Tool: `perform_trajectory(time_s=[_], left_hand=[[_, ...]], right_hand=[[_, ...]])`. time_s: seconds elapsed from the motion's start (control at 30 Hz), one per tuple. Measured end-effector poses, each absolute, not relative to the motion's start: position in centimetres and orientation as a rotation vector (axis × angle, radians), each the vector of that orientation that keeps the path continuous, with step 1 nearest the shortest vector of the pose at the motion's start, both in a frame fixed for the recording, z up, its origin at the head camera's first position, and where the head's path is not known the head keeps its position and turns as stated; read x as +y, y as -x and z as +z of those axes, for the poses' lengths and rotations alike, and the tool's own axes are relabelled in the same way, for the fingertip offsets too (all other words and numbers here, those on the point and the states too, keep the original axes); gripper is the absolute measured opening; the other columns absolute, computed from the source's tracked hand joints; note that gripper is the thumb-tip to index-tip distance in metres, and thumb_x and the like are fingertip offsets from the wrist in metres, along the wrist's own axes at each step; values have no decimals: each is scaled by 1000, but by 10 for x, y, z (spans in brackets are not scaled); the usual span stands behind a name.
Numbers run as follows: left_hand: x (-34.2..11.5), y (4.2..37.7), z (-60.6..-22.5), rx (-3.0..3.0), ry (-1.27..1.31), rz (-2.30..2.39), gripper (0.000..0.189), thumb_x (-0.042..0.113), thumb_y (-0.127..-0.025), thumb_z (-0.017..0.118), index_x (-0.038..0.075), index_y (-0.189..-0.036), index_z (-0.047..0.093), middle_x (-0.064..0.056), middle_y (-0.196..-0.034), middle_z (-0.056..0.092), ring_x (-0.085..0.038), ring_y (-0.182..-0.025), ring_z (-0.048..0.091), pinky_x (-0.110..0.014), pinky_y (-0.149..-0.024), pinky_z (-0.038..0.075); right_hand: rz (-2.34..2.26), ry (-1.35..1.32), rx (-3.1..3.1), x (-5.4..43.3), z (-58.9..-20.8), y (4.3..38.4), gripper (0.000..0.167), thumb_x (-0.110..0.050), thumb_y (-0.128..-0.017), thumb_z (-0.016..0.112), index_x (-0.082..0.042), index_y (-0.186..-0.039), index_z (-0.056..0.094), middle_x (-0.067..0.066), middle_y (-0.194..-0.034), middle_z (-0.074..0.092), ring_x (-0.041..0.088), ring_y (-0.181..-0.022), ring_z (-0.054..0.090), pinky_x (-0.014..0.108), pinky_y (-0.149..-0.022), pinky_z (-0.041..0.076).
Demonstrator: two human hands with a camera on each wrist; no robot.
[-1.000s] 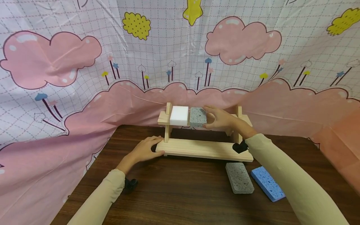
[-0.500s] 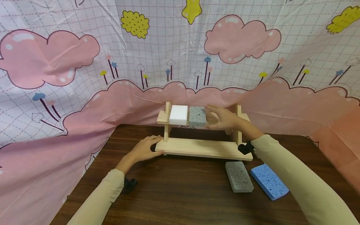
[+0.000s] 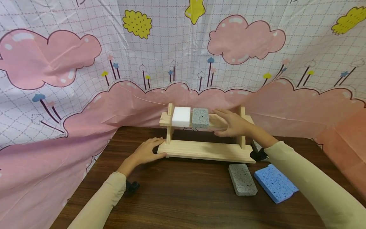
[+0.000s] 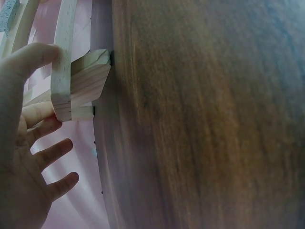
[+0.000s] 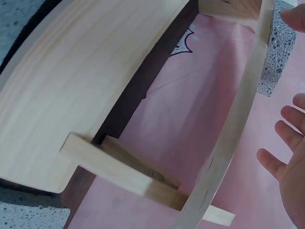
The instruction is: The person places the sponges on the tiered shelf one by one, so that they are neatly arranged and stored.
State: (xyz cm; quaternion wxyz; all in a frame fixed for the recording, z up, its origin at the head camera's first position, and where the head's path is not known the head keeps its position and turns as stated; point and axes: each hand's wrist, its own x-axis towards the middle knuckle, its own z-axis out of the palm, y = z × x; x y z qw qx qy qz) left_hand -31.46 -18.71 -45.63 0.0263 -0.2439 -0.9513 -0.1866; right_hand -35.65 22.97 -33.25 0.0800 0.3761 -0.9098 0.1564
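Note:
A two-tier wooden shelf (image 3: pixel 208 151) stands on the table. My left hand (image 3: pixel 145 151) grips the left end of its lower board, thumb on one face and forefinger at the other in the left wrist view; the remaining fingers are spread. On the upper board sit a white foam block (image 3: pixel 181 116) and, just right of it, a speckled grey sponge (image 3: pixel 200 117). My right hand (image 3: pixel 235 123) hovers at the right half of the upper board, fingers spread and holding nothing. A gap separates these fingers from the grey sponge (image 5: pixel 277 52) in the right wrist view.
Another grey sponge (image 3: pixel 243 179) lies on the dark wood table (image 3: pixel 186 197) before the shelf. Blue sponges (image 3: pixel 273 184) lie to its right, partly behind the right sleeve. One more grey sponge (image 3: pixel 257 145) shows behind the right wrist. A patterned cloth (image 3: pixel 171 47) hangs behind.
My right hand has let go of the grey sponge on the upper board and moved right, away from it. The left hand keeps its place.

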Motion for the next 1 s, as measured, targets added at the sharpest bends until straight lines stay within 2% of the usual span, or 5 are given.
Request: perform_trajectory(time_s=[0.4, 0.53, 0.7, 0.9, 1.0], left_hand=[[-187, 314, -456, -2939, 753, -585, 75, 58, -94, 64, 18, -155, 46, -8, -157, 47, -38, -144, 44, -69, -112, 36], [-187, 313, -456, -2940, 752, -588, 76, 58, -94, 64, 17, -156, 45, -9, -158, 47, -38, -144, 43, -68, -112, 36], [-187, 313, -456, -2936, 752, -595, 76, 59, -94, 64, 18, -156, 45, -9, -158, 46, -38, -145, 43, -68, -113, 36], [-188, 313, -456, -2924, 757, -603, 76, 57, -93, 66, 18, -155, 46, -10, -157, 48, -38, -144, 43, -66, -113, 37], [-187, 313, -456, -2923, 760, -608, 76, 57, -93, 66, 17, -155, 47, -10, -157, 48, -38, -144, 44, -66, -113, 37]], right_hand=[[430, -1088, -2795, 245, -339, 331, 101, -40, -82, 83, -3, -160, 30, 24, -162, 34, 44, -145, 40, 67, -109, 40], [430, -1143, -2733, 251, -345, 324, 99, -38, -80, 85, 0, -157, 35, 25, -157, 40, 33, -115, 62, 52, -91, 54], [383, -1180, -2666, 259, -354, 314, 98, -39, -77, 86, 0, -155, 40, 19, -142, 53, 13, -83, 61, 30, -66, 52], [320, -1185, -2635, 266, -363, 304, 100, -44, -76, 86, -1, -155, 40, 22, -150, 50, 19, -92, 62, 41, -78, 54], [303, -1206, -2606, 270, -369, 299, 101, -44, -77, 86, -1, -156, 39, 22, -153, 48, 29, -110, 63, 53, -91, 54]])
